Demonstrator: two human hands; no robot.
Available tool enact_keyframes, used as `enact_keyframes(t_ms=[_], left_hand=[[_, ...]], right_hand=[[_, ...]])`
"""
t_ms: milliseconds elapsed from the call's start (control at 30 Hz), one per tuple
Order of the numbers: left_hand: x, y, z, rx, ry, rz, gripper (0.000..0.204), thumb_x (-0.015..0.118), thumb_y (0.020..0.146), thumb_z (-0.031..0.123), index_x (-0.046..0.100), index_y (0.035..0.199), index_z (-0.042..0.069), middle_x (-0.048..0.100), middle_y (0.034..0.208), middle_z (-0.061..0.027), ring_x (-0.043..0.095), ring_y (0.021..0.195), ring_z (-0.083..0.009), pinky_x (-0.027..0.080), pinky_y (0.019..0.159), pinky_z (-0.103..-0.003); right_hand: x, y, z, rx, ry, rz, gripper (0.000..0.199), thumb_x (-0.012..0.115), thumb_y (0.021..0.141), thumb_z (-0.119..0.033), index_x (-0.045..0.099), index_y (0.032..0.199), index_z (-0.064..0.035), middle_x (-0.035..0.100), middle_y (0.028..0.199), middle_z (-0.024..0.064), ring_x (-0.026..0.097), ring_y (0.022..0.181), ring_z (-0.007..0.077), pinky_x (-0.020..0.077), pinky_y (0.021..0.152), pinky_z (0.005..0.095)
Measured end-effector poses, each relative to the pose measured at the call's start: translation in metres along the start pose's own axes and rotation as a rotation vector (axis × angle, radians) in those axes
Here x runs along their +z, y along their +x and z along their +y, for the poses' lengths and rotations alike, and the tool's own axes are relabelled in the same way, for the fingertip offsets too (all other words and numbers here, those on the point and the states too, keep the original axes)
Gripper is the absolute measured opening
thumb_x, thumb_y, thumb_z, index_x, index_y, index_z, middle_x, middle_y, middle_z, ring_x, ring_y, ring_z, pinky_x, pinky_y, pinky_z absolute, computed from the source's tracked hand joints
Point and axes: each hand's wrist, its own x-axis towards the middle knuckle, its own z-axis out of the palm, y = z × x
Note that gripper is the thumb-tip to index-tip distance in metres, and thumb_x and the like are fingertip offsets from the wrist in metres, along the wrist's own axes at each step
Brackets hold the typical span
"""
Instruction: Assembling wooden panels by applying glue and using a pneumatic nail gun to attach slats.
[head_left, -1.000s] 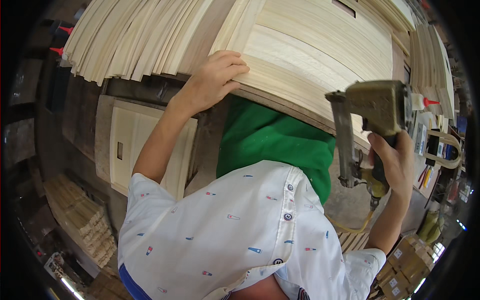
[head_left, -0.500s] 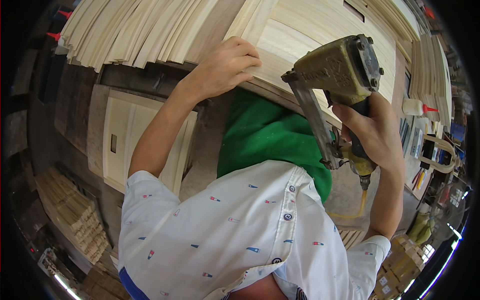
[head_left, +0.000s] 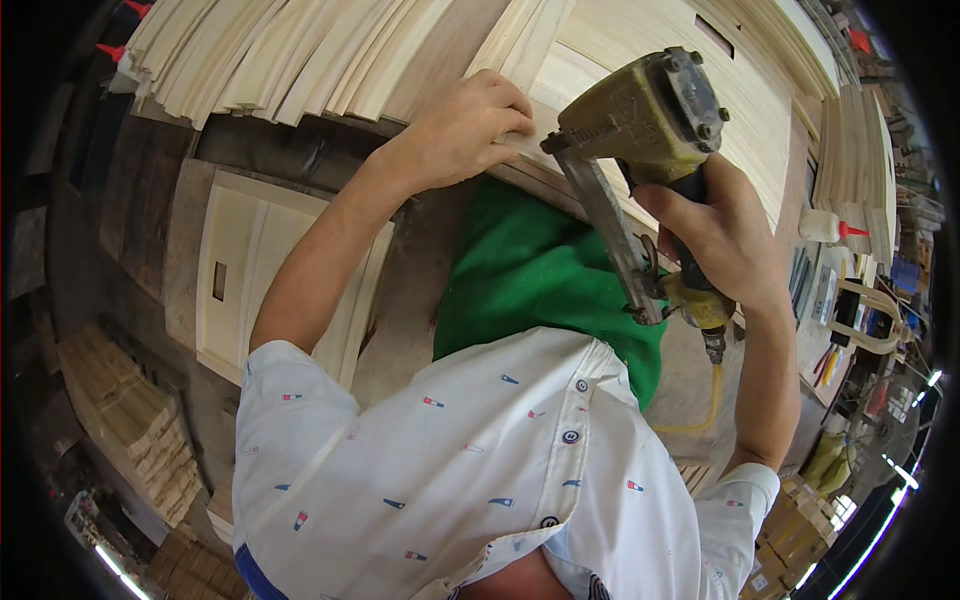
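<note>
My right hand [head_left: 725,235] is wrapped round the black grip of a worn yellow-green air nail gun [head_left: 625,120], which has a long metal magazine and a yellow hose [head_left: 717,395] at its base. The gun's nose is just right of my left hand [head_left: 465,130], over the near edge of a pale wooden panel [head_left: 650,30]. My left fingers are curled and closed on the frame strip along that edge. Their tips are partly hidden, so the exact grip is unclear. A rectangular slot shows at the panel's far side.
Stacked pale wood strips [head_left: 290,50] lie at the far left, with more strips [head_left: 855,160] at right. A white glue bottle [head_left: 820,226] with a red tip and a C-shaped clamp [head_left: 868,315] are at right. Another slotted panel [head_left: 235,240] stands lower left, near stacked slats [head_left: 125,420].
The nail gun in my right hand has moved left and slightly away from me, closer to my left hand. My left hand has shifted a little to the right along the edge.
</note>
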Motion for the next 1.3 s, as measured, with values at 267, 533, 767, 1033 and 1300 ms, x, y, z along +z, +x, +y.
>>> enact_keyframes(t_ms=[267,533,767,1033,1300], left_hand=[[-0.002,0.008,0.009,-0.021,-0.003,0.004,0.021,0.071,0.077,0.010,0.070,0.096,0.000,0.062,0.108,-0.0065,0.051,0.113,-0.0259,0.044,0.097,-0.037],[0.000,0.003,-0.004,-0.001,-0.048,0.020,0.020,0.071,0.075,0.009,0.070,0.093,0.000,0.063,0.104,-0.0068,0.052,0.109,-0.0266,0.044,0.095,-0.037],[0.000,0.006,0.002,0.022,-0.009,0.004,0.026,0.072,0.071,-0.001,0.067,0.097,-0.003,0.063,0.107,-0.0089,0.055,0.110,-0.0269,0.046,0.094,-0.037],[-0.007,0.008,0.014,-0.092,-0.009,-0.053,0.033,0.073,0.067,-0.005,0.065,0.099,-0.004,0.062,0.107,-0.0086,0.054,0.113,-0.0270,0.045,0.096,-0.037],[-0.004,0.008,0.021,-0.068,0.076,-0.055,0.034,0.072,0.071,-0.002,0.065,0.103,-0.003,0.061,0.113,-0.0112,0.053,0.116,-0.0304,0.045,0.098,-0.039]], right_hand=[[-0.003,0.007,0.006,-0.106,-0.013,-0.026,0.032,0.065,0.082,-0.020,0.057,0.098,0.0068,0.059,0.067,0.0108,0.057,0.056,0.0163,0.0467,0.056,0.0318],[-0.018,-0.014,0.029,-0.110,-0.063,0.015,0.031,0.064,0.083,-0.021,0.056,0.095,0.0071,0.059,0.063,0.0100,0.055,0.053,0.0170,0.0449,0.054,0.0323],[-0.044,-0.048,0.053,0.155,-0.078,0.120,0.025,0.064,0.084,-0.018,0.057,0.095,0.0046,0.056,0.059,0.0055,0.053,0.050,0.0130,0.0412,0.049,0.0294],[-0.080,-0.093,0.103,0.325,-0.010,0.209,0.022,0.067,0.084,-0.016,0.060,0.084,0.0047,0.056,0.059,0.0031,0.052,0.050,0.0092,0.0401,0.047,0.0268],[-0.110,-0.127,0.138,0.295,0.208,0.411,0.022,0.070,0.081,-0.013,0.061,0.089,0.0057,0.061,0.068,0.0050,0.057,0.054,0.0100,0.0447,0.048,0.0260]])
